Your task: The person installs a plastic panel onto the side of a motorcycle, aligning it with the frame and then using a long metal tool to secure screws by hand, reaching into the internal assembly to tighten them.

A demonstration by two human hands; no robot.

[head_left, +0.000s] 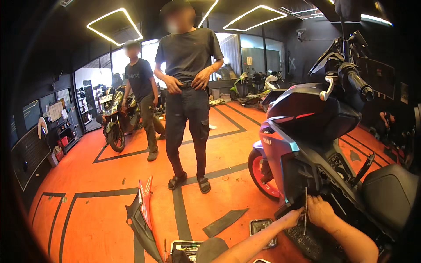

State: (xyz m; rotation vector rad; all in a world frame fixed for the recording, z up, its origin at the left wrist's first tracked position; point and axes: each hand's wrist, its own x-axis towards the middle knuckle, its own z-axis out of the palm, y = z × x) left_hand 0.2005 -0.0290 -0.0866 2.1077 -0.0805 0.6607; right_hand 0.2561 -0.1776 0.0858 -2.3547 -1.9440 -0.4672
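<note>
A scooter (280,153) with a dark, blue-tinted body and a red front wheel stands on the right, with both my hands low at its footboard (322,241). A thin metal rod (305,195) runs upright between the hands. My left hand (290,218) is closed beside the rod, its fingertips partly hidden. To the right of the rod, my right hand (320,211) has its fingers curled in against it. Whatever lies under the fingers on the scooter is hidden by the hands.
Near my knee are a tool tray (186,245) and a small parts tray (262,225). A removed body panel (142,215) and a dark mat strip (225,222) lie on the orange floor. One person (186,101) stands ahead; another (142,92) is by a parked motorbike (116,118).
</note>
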